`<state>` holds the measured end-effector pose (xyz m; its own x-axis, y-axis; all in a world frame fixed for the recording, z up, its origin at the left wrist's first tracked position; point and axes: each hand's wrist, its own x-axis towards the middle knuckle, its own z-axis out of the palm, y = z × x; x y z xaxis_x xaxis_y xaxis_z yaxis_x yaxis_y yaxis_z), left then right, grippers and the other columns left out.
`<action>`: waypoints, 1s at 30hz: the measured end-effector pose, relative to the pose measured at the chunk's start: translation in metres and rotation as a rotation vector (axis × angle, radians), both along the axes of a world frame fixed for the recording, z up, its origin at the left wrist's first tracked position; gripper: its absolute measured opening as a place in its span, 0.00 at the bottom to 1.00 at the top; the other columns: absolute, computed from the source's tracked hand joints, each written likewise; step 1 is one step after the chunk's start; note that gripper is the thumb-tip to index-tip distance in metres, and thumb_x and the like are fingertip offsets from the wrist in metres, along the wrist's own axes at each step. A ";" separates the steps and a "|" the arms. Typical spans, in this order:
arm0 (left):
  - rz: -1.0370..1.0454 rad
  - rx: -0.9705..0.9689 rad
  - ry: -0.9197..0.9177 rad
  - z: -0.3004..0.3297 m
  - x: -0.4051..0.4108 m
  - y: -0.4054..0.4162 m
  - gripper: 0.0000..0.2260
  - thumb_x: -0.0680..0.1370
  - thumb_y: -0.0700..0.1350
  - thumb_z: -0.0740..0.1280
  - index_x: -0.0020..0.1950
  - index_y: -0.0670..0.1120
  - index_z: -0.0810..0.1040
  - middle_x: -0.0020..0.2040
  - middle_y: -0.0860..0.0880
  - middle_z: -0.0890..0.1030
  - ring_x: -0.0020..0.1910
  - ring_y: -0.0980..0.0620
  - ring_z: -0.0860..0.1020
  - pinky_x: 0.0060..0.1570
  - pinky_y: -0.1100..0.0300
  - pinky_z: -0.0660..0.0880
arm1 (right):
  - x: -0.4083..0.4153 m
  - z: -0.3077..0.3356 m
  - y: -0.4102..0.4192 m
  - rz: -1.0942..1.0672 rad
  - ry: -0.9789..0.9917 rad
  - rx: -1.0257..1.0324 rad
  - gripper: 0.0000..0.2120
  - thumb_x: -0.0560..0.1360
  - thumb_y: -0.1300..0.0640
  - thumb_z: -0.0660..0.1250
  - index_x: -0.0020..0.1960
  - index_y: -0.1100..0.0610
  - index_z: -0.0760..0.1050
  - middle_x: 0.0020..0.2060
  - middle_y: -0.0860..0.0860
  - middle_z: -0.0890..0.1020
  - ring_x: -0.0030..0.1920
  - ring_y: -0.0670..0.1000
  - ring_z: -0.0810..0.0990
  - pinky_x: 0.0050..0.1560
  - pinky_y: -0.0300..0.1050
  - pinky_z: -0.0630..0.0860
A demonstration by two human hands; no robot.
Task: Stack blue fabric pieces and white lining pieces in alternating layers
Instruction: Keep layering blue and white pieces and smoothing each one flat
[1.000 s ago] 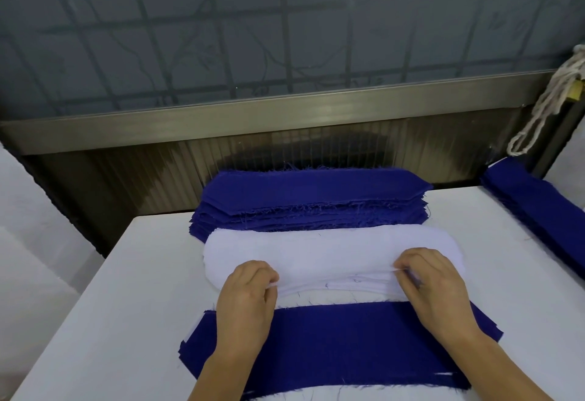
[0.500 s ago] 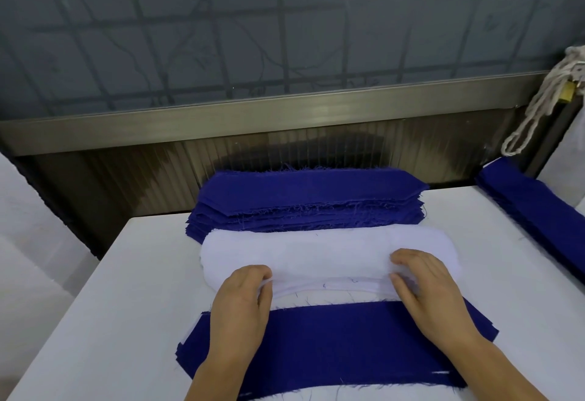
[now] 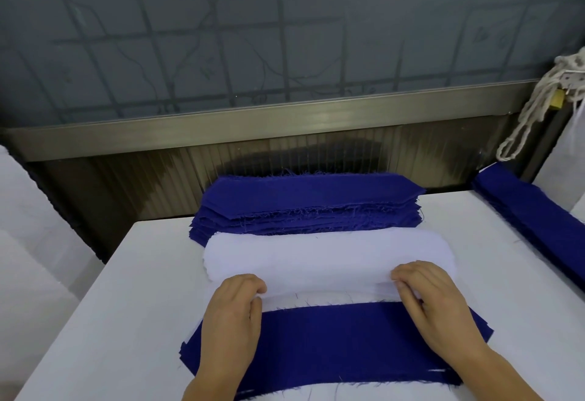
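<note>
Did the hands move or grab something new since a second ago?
Hardly. Both hands keep pinching the near edge of the white lining pile; the left hand and right hand only shuffled a little. Nothing was lifted or let go. The far blue pile and the near blue piece stayed put.

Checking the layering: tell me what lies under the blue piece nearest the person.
White lining edges peek out beneath the blue piece at its left and near sides. How many layers lie below is covered. Both hands rest above it.
</note>
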<state>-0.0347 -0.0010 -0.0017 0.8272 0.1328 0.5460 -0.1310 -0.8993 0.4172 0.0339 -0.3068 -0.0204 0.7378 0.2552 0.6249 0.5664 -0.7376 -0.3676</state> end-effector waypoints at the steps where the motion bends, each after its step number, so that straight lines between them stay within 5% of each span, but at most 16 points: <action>1: -0.013 -0.002 0.005 0.001 -0.003 0.000 0.17 0.66 0.27 0.71 0.43 0.48 0.78 0.44 0.59 0.76 0.44 0.63 0.71 0.48 0.72 0.67 | -0.002 0.000 -0.001 0.002 0.016 -0.011 0.11 0.77 0.56 0.59 0.48 0.56 0.80 0.46 0.44 0.81 0.50 0.47 0.76 0.56 0.41 0.70; 3: -0.043 -0.012 0.034 0.004 -0.010 0.000 0.18 0.66 0.26 0.70 0.42 0.50 0.76 0.42 0.61 0.75 0.43 0.62 0.70 0.46 0.73 0.68 | -0.003 0.002 -0.002 -0.014 0.048 -0.031 0.07 0.73 0.63 0.63 0.45 0.55 0.78 0.45 0.43 0.79 0.47 0.48 0.77 0.54 0.38 0.69; 8: -0.022 -0.077 0.120 0.004 -0.023 0.002 0.22 0.70 0.27 0.67 0.40 0.57 0.71 0.39 0.65 0.73 0.41 0.63 0.73 0.42 0.75 0.69 | -0.014 0.015 0.001 -0.050 0.137 -0.062 0.18 0.64 0.75 0.72 0.41 0.54 0.76 0.38 0.42 0.77 0.39 0.46 0.75 0.44 0.35 0.69; 12: -0.022 -0.051 0.121 0.008 -0.037 0.012 0.19 0.68 0.25 0.67 0.41 0.51 0.78 0.38 0.63 0.75 0.43 0.61 0.73 0.44 0.70 0.71 | -0.039 0.024 -0.003 -0.020 0.256 -0.056 0.17 0.68 0.71 0.71 0.42 0.48 0.75 0.34 0.37 0.76 0.32 0.44 0.74 0.36 0.35 0.71; 16: -0.068 -0.010 0.353 0.019 -0.046 0.023 0.20 0.75 0.34 0.63 0.39 0.62 0.72 0.38 0.63 0.75 0.40 0.64 0.75 0.44 0.72 0.71 | -0.051 0.035 -0.017 0.057 0.499 -0.062 0.16 0.76 0.63 0.65 0.43 0.40 0.73 0.40 0.36 0.79 0.39 0.42 0.77 0.38 0.33 0.73; 21: -0.102 -0.003 0.490 0.035 -0.041 0.032 0.11 0.77 0.43 0.63 0.40 0.60 0.74 0.39 0.62 0.77 0.41 0.65 0.75 0.41 0.72 0.72 | -0.040 0.049 -0.026 0.001 0.763 -0.106 0.14 0.78 0.59 0.63 0.44 0.39 0.74 0.38 0.50 0.82 0.36 0.50 0.79 0.43 0.41 0.76; 25: -0.035 0.017 0.416 0.046 -0.023 0.030 0.11 0.78 0.43 0.62 0.40 0.59 0.72 0.38 0.60 0.76 0.38 0.62 0.75 0.37 0.70 0.71 | -0.025 0.060 -0.016 -0.044 0.629 -0.022 0.14 0.78 0.61 0.64 0.43 0.41 0.74 0.37 0.44 0.82 0.36 0.47 0.79 0.43 0.41 0.76; 30: 0.046 0.012 0.168 0.057 -0.018 0.029 0.12 0.74 0.36 0.68 0.42 0.55 0.76 0.41 0.62 0.74 0.38 0.62 0.73 0.38 0.77 0.65 | -0.021 0.062 -0.010 -0.168 0.064 -0.017 0.12 0.72 0.70 0.70 0.48 0.54 0.79 0.43 0.41 0.78 0.42 0.45 0.76 0.47 0.38 0.71</action>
<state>-0.0531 0.0278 0.0550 0.9002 0.1672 0.4021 -0.0186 -0.9077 0.4193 0.0133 -0.3170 0.0413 0.8092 0.1348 0.5719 0.4102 -0.8264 -0.3856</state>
